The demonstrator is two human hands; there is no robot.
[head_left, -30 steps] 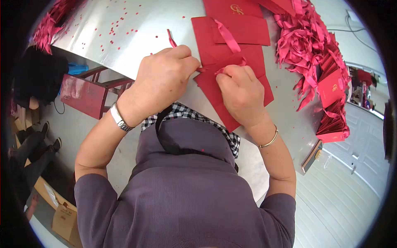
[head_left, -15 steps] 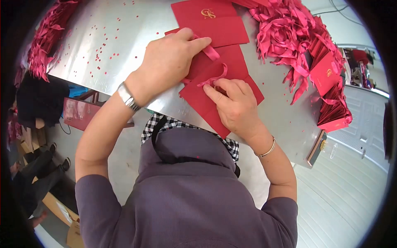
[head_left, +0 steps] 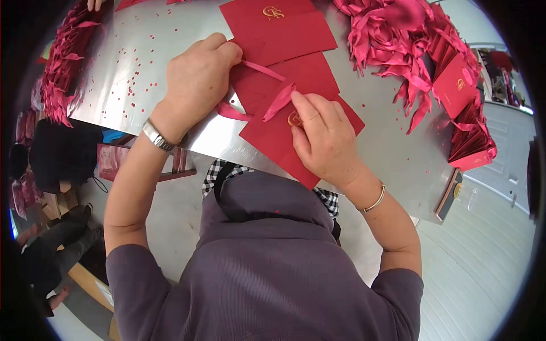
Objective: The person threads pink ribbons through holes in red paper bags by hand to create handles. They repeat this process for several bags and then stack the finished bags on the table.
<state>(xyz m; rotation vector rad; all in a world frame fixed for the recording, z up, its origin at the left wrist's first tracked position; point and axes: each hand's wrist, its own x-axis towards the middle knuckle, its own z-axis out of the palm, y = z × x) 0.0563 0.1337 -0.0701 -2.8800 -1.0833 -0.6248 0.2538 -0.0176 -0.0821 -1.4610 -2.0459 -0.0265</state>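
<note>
envelope on table | second envelope behind | ribbon pile right

The silver metal desk is carrying overlapping red cards at its near edge, a heap of pink ribbons and stacked red folders at right, a ribbon bundle at left, and scattered red punch dots.

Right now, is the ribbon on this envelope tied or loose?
Loose: the ribbon lies in separate strands across the envelope, one held by the left hand, no bow.
</note>
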